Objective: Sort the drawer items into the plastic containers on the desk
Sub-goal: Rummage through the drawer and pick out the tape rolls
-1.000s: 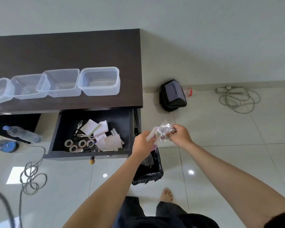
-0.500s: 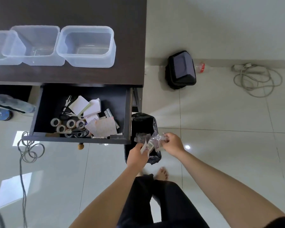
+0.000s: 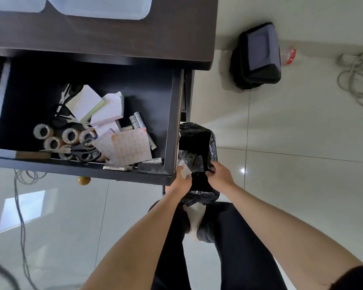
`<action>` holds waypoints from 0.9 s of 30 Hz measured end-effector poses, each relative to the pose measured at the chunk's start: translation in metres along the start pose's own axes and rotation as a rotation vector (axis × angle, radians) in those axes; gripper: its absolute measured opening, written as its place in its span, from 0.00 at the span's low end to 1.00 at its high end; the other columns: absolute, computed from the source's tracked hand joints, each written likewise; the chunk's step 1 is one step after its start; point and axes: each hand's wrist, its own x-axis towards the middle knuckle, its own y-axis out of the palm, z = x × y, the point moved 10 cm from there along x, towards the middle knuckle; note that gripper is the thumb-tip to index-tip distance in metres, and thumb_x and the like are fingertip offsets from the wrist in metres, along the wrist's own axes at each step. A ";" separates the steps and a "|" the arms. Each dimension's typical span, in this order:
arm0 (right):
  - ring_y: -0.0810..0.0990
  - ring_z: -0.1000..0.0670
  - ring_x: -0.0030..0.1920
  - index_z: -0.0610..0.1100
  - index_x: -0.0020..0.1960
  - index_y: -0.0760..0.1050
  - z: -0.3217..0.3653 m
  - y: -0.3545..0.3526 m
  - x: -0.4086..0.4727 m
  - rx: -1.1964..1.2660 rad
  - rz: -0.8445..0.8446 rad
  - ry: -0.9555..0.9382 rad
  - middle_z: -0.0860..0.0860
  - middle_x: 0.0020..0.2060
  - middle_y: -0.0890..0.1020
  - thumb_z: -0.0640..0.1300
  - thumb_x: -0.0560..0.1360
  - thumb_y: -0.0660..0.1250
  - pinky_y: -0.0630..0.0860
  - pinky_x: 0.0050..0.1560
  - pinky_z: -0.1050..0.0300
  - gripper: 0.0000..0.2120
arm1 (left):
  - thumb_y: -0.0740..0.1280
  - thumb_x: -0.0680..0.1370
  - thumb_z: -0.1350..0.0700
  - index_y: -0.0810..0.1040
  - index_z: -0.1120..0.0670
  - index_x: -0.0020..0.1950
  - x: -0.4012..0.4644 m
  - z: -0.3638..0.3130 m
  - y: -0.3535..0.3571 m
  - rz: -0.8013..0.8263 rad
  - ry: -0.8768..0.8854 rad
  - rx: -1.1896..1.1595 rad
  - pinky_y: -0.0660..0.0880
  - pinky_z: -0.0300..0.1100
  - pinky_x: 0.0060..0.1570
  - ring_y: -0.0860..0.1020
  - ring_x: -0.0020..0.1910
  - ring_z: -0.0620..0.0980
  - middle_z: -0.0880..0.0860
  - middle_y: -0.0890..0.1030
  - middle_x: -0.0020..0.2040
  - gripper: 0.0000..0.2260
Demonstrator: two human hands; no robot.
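Observation:
The open drawer point(image 3: 174, 122) holds tape rolls point(image 3: 70, 135), black scissors point(image 3: 84, 153), white note pads point(image 3: 86, 103), batteries point(image 3: 138, 120) and a patterned sheet point(image 3: 130, 147). Two clear plastic containers point(image 3: 105, 9) point(image 3: 15, 5) stand on the dark desk point(image 3: 113, 36), cut off at the top edge. My left hand point(image 3: 181, 182) pinches a small white piece point(image 3: 184, 171) at the drawer's right front corner. My right hand point(image 3: 220, 177) is curled over the black-lined bin point(image 3: 213, 143), its fingers at a crumpled clear plastic wrapper point(image 3: 194, 161) held between both hands.
The bin stands on the floor right beside the drawer. A black case point(image 3: 258, 55) and a coiled cable with a power strip point(image 3: 356, 76) lie further right. Another cable point(image 3: 19, 206) trails at the left. My legs and a foot point(image 3: 194, 216) are below the bin.
Both hands have come down with the wrapper from in front of the drawer to the bin's mouth. My view has tilted down and closer, so the containers have slid to the top edge.

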 end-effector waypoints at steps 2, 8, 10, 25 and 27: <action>0.71 0.44 0.68 0.42 0.73 0.62 -0.001 0.000 -0.001 -0.031 0.016 0.011 0.44 0.68 0.72 0.41 0.78 0.62 0.69 0.66 0.53 0.24 | 0.57 0.81 0.50 0.55 0.50 0.77 -0.005 0.001 0.001 0.028 -0.022 -0.021 0.70 0.47 0.62 0.73 0.65 0.58 0.56 0.70 0.71 0.25; 0.77 0.46 0.56 0.41 0.69 0.68 0.008 -0.013 -0.034 -0.046 0.018 0.056 0.44 0.58 0.78 0.42 0.78 0.62 0.73 0.55 0.57 0.19 | 0.60 0.80 0.50 0.64 0.50 0.73 -0.050 -0.015 -0.018 -0.032 0.071 0.031 0.74 0.44 0.55 0.77 0.59 0.55 0.54 0.76 0.64 0.22; 0.76 0.48 0.51 0.42 0.67 0.70 0.019 -0.020 -0.054 -0.035 0.018 0.052 0.44 0.57 0.79 0.41 0.78 0.62 0.73 0.51 0.58 0.18 | 0.61 0.79 0.51 0.67 0.52 0.71 -0.074 -0.029 -0.026 -0.049 0.130 0.050 0.73 0.43 0.54 0.77 0.60 0.54 0.54 0.77 0.62 0.20; 0.79 0.48 0.47 0.44 0.50 0.78 0.146 -0.078 -0.157 -0.007 -0.132 -0.247 0.48 0.45 0.81 0.41 0.76 0.62 0.73 0.48 0.59 0.06 | 0.60 0.79 0.55 0.76 0.53 0.61 -0.224 -0.097 -0.099 -0.252 0.494 0.101 0.76 0.43 0.49 0.79 0.54 0.53 0.53 0.81 0.55 0.12; 0.80 0.47 0.46 0.45 0.46 0.78 0.169 -0.088 -0.167 0.027 -0.212 -0.316 0.49 0.41 0.81 0.39 0.75 0.62 0.73 0.46 0.59 0.06 | 0.60 0.79 0.56 0.77 0.53 0.59 -0.237 -0.097 -0.115 -0.321 0.523 0.081 0.77 0.46 0.50 0.79 0.52 0.52 0.52 0.81 0.54 0.12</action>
